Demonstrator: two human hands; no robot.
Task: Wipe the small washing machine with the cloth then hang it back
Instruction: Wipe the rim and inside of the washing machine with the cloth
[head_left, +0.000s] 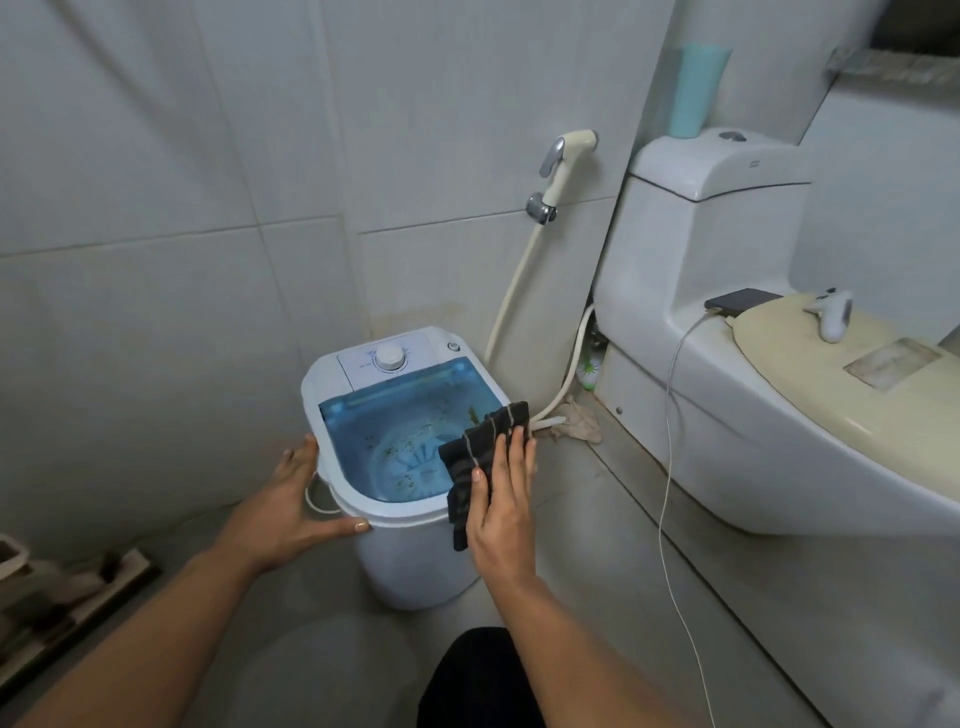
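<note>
Wiping the washer (415, 551) rim

Right hand (501, 512) presses the cloth (475, 457) flat; left hand (296, 512), open, steadies the side.

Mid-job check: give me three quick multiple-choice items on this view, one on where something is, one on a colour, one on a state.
1. Where does the phone lie?
A. on the toilet
B. on the floor
C. on the washing machine

2. What colour is the washing machine's lid?
A. red
B. clear blue
C. black

3. What is the right hand doing?
A. hanging empty
B. turning the dial
C. pressing the cloth on the machine's rim

Answers: 1 A, it rests behind the seat, cable attached. 2 B, the tub shows through it. 3 C, the cloth is under flat fingers.
</note>
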